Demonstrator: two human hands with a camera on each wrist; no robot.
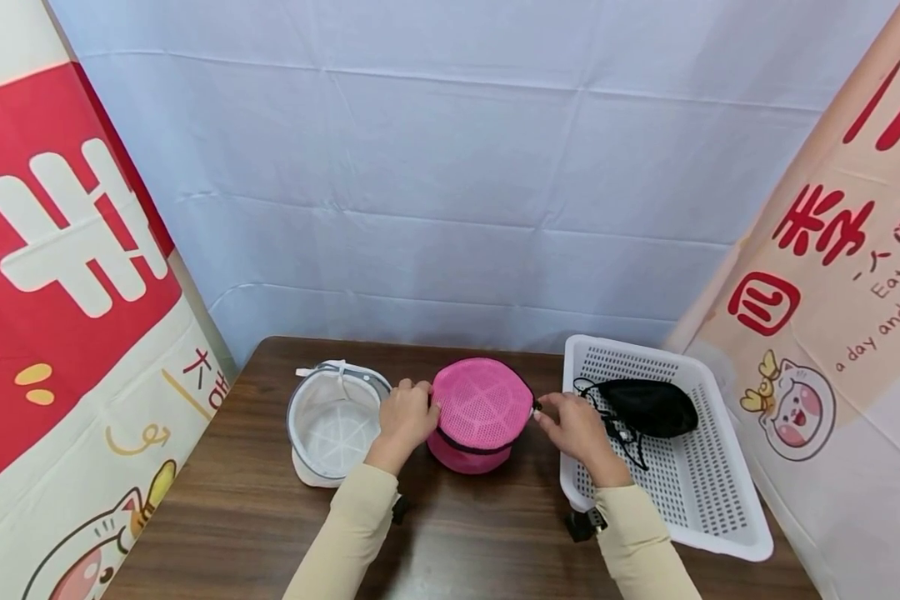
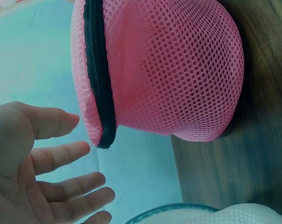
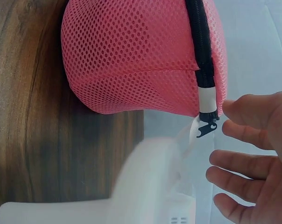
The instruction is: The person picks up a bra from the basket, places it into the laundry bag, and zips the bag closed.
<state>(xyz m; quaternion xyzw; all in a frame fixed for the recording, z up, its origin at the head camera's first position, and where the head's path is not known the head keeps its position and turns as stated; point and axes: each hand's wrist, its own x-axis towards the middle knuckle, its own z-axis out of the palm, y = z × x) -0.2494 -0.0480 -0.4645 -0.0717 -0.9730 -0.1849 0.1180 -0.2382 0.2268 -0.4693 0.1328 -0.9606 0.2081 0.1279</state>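
A pink mesh laundry bag, round and drum-shaped, stands on the table between both hands. Its black zipper runs round beneath the lid and looks closed along the parts in view. At the lid's left edge is my left hand, its fingers loosely spread in the left wrist view. My right hand is at the bag's right side, beside the black zipper pull and a white tab. In the right wrist view, the right thumb meets the lid's edge while the other fingers stay loosely extended.
A white mesh laundry bag stands uncovered at the left, close to the left hand. On the right, a white slotted plastic basket holds a black pouch-like item with black cords. A pale curtain hangs behind the brown table.
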